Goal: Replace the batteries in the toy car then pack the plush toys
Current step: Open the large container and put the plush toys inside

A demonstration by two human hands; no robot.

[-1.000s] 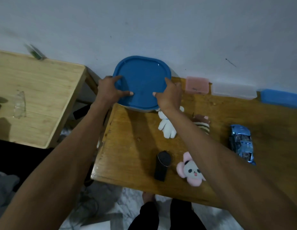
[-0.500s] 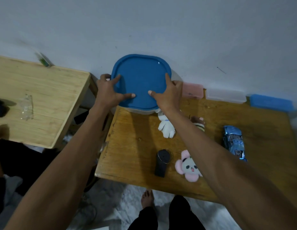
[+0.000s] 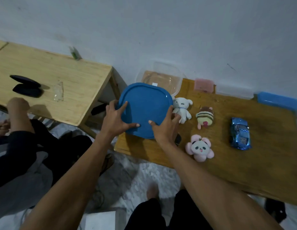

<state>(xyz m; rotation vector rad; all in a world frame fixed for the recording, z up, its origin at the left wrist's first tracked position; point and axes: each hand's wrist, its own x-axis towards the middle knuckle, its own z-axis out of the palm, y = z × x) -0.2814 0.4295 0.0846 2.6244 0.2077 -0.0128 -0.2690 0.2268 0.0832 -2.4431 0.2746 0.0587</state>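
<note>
Over table [image 3: 244, 163], both hands grip blue lid [image 3: 146, 107], between them

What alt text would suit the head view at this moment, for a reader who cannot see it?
Both hands, left hand and right hand, hold a blue lid lifted off a clear container at the wooden table's back edge. Three plush toys, white, striped and pink panda, lie beside a blue toy car.

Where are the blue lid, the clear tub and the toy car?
blue lid [image 3: 144, 107]: head view, middle of its top face.
clear tub [image 3: 162, 80]: head view, its see-through bottom, behind the lid.
toy car [image 3: 240, 133]: head view, its shiny blue roof.
</note>
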